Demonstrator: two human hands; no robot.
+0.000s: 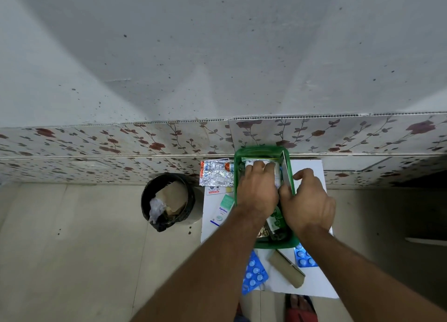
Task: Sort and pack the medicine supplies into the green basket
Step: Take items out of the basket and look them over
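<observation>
The green basket stands on a small white table against the wall. My left hand reaches into it, fingers curled over a white packet at the far end. My right hand rests on the basket's right rim, thumb pressed against a flat box standing upright along that side. A dark green bottle lies inside near the front. Silver blister strips lie left of the basket, with a white and teal box below them. Two blue blister packs and a brown carton lie in front.
A black waste bin with paper and cardboard in it stands on the floor left of the table. A flowered wall panel runs behind. My feet show below the table's near edge.
</observation>
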